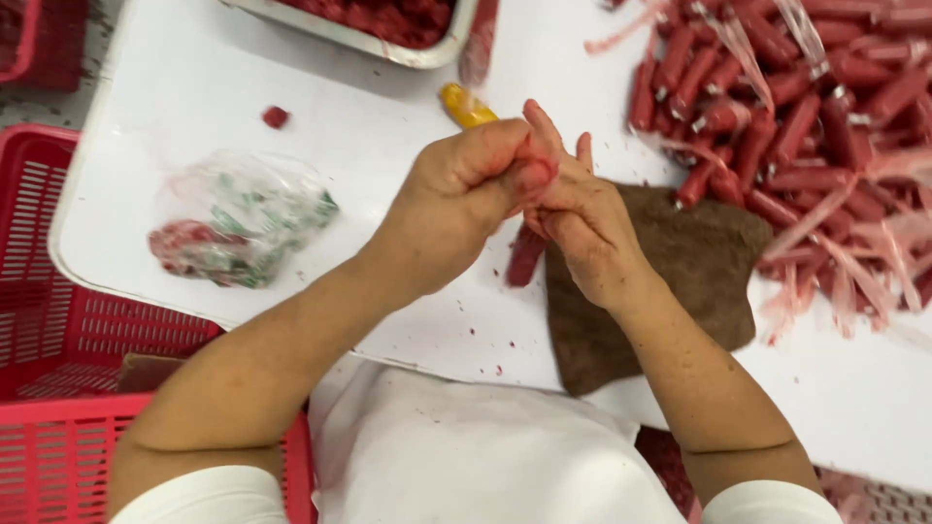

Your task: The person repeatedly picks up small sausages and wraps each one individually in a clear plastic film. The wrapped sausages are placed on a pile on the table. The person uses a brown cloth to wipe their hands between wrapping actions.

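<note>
My left hand (456, 194) and my right hand (582, 228) meet above a white table (194, 87). Both close together on a red sausage (525, 257), whose lower end sticks out below the hands. The left fingers pinch at its upper end, close to the right fingertips. A brown cloth (699, 262) lies under my right wrist. A yellow-handled tool (466, 105) rests on the table just beyond my hands, partly hidden by them.
A heap of several red sausages with torn clear casings (796, 126) fills the right. A metal tray of red meat (388, 24) stands at the far edge. A crumpled plastic bag (243, 218) lies left. Red plastic crates (58, 320) sit at the left.
</note>
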